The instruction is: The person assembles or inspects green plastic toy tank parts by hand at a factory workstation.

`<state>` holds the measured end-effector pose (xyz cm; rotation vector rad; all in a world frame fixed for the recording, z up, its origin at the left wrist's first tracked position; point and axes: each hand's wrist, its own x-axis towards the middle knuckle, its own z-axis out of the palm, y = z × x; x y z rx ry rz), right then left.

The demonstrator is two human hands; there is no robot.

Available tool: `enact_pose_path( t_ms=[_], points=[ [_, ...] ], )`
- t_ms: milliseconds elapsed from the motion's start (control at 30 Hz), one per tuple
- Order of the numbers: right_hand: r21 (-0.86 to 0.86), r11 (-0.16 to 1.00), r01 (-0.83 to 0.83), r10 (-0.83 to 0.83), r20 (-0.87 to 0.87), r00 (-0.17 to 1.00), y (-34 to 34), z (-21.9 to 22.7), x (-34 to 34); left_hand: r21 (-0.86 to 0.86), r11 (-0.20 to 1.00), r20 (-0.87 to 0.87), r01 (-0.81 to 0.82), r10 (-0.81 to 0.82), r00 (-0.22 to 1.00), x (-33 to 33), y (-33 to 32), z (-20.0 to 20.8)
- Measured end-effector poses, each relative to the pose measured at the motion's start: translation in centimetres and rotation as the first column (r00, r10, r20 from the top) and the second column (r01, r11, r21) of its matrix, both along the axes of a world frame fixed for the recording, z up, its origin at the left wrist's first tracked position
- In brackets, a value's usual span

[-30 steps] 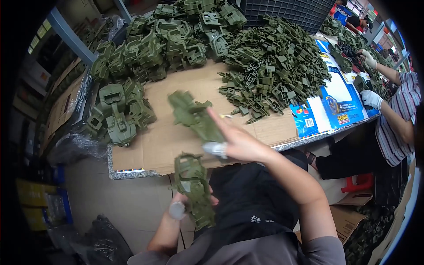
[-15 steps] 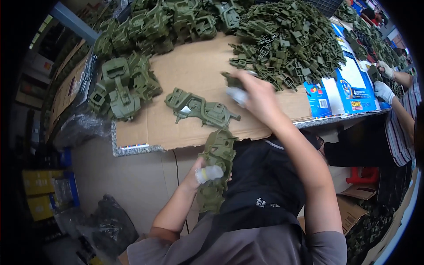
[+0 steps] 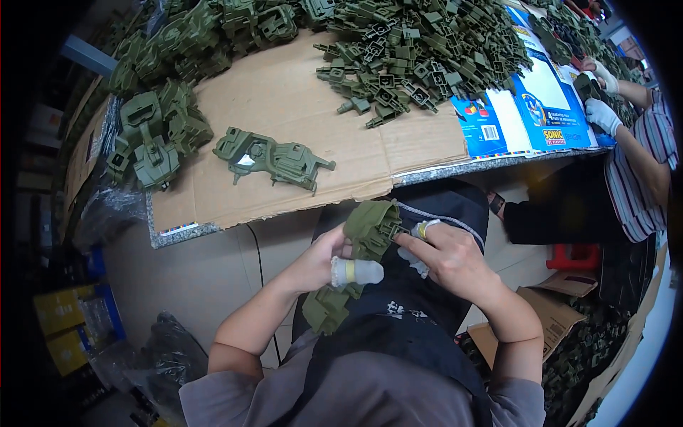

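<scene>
Over my lap, my left hand [image 3: 324, 260] grips an olive-green plastic toy vehicle body [image 3: 370, 238], its thumb in a white finger cover laid across the side. The body slants, with one end toward the table and the other down by my apron. My right hand [image 3: 455, 260], which also has white finger covers, is closed at the upper right end of the body. Between its fingertips is a small green plastic part [image 3: 396, 232], touching that end; its exact shape is partly hidden. Another vehicle body [image 3: 274, 158] lies on the cardboard sheet [image 3: 284, 92] before me.
A heap of small green parts [image 3: 427, 53] covers the table's far right. More green bodies [image 3: 160, 132] are stacked at the left and back. Blue printed cardboard [image 3: 541, 107] lies at the right, near a co-worker's gloved hand [image 3: 603, 116]. An open carton [image 3: 530, 320] stands low at the right.
My right hand has come back from the heap to the vehicle body with a small part. My left hand has raised and tilted the body toward it. The view has shifted.
</scene>
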<state>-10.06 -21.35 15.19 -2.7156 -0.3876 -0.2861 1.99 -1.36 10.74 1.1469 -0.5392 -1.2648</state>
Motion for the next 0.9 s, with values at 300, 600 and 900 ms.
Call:
enact_pose_path(
  t_ms=[300, 600, 900],
  points=[
    [0.052, 0.999, -0.002, 0.010, -0.140, 0.990, 0.0, -0.6, 0.8, -0.051, 0.999, 0.137, 0.011, -0.004, 0.991, -0.1, -0.3, -0.6],
    [0.390, 0.920, -0.034, 0.100, -0.150, 0.984, -0.8, -2.7, 1.3, 0.052, 0.996, 0.225, 0.075, -0.085, 0.971, -0.7, -0.6, -0.7],
    [0.242, 0.959, 0.149, -0.117, -0.144, 0.983, -4.4, 3.0, 4.9, -0.017, 0.988, -0.112, 0.151, -0.152, 0.982, -0.2, -0.2, -4.3]
  ],
)
